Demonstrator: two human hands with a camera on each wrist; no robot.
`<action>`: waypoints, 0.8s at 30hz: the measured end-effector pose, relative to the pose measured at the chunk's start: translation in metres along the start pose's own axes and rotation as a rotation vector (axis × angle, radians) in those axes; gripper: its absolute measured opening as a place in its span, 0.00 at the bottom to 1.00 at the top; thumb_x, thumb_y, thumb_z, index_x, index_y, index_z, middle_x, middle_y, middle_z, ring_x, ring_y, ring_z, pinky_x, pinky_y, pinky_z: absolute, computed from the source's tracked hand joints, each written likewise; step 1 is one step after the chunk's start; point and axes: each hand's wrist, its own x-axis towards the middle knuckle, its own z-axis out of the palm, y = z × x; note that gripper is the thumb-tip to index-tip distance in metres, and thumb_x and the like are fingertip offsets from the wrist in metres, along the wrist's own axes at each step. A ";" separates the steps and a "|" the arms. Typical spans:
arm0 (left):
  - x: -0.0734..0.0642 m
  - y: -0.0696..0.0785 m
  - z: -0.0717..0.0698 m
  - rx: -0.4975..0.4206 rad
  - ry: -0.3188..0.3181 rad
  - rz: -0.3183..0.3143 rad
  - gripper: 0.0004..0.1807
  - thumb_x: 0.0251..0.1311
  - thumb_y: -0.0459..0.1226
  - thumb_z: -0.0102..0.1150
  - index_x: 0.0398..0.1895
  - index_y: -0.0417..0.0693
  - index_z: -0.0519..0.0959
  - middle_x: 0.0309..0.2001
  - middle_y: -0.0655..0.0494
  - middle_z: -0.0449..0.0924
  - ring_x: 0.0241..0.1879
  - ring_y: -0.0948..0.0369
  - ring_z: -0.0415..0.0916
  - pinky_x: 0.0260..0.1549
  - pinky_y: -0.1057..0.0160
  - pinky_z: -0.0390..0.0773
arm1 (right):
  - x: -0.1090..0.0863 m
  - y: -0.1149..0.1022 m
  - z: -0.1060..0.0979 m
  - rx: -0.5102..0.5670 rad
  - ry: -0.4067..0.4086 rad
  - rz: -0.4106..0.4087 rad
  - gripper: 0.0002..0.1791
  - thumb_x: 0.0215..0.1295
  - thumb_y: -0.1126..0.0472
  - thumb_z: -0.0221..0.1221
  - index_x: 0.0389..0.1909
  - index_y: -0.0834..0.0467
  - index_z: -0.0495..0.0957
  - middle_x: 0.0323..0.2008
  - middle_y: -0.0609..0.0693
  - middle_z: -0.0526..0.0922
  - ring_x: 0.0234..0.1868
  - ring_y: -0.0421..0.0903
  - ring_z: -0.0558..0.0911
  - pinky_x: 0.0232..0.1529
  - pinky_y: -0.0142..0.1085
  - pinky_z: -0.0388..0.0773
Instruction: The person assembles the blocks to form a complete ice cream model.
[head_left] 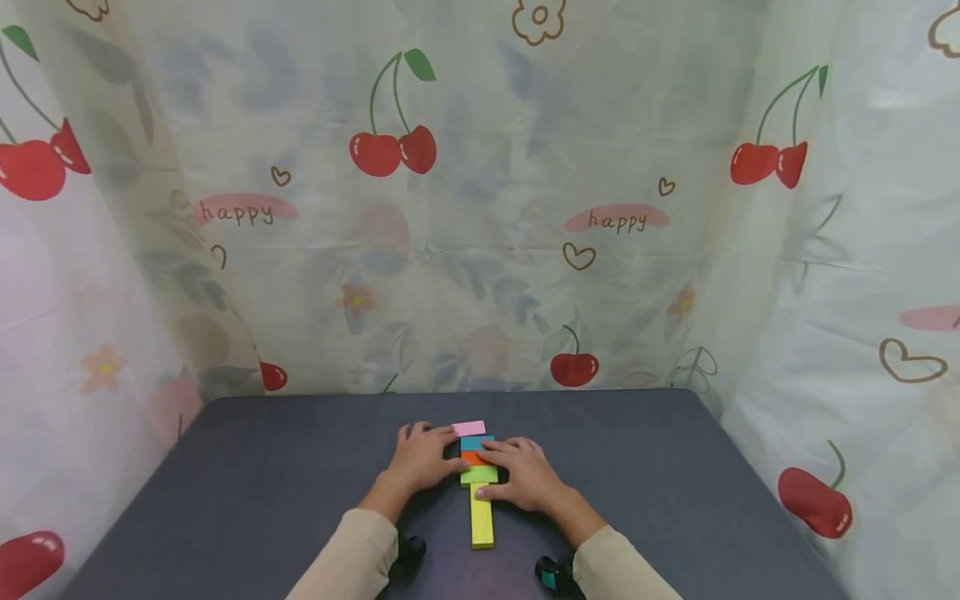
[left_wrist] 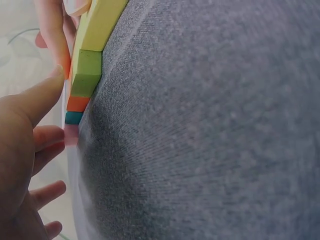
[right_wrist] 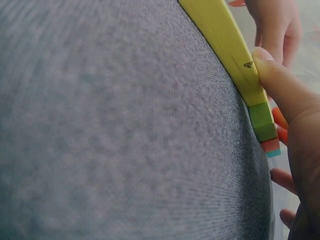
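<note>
A row of wooden blocks lies flat on the dark table. Farthest is a pink block [head_left: 469, 428], set slightly left, then a blue block [head_left: 472, 443], an orange block [head_left: 472, 457] and a light green block [head_left: 478, 476], all crosswise. The yellow block [head_left: 482, 521] points lengthwise toward me. My left hand [head_left: 422, 458] is at the row's left side, its thumb by the green and orange blocks and its index finger by the pink one. The right hand [head_left: 527, 477] lies opposite, thumb on the yellow block [right_wrist: 232, 55], fingertips over the orange and blue blocks.
The grey cloth-covered table [head_left: 300, 467] extends around the blocks on both sides. A patterned curtain [head_left: 480, 208] with cherries hangs behind it and along both sides. Dark wrist devices [head_left: 553, 575] sit under both sleeves.
</note>
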 end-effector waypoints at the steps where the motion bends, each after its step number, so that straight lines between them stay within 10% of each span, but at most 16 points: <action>1: 0.001 0.000 0.000 0.000 -0.001 0.005 0.35 0.56 0.61 0.61 0.63 0.53 0.77 0.64 0.55 0.73 0.64 0.43 0.61 0.61 0.34 0.49 | 0.000 0.000 0.000 0.001 0.000 -0.001 0.43 0.56 0.26 0.55 0.69 0.45 0.69 0.69 0.42 0.66 0.63 0.53 0.66 0.64 0.59 0.53; 24: 0.007 0.008 -0.004 0.029 -0.062 0.050 0.35 0.56 0.58 0.63 0.65 0.53 0.75 0.64 0.56 0.72 0.65 0.43 0.60 0.62 0.35 0.49 | -0.001 0.002 0.001 0.026 0.022 -0.017 0.43 0.56 0.27 0.56 0.69 0.45 0.69 0.69 0.43 0.67 0.61 0.52 0.67 0.63 0.59 0.55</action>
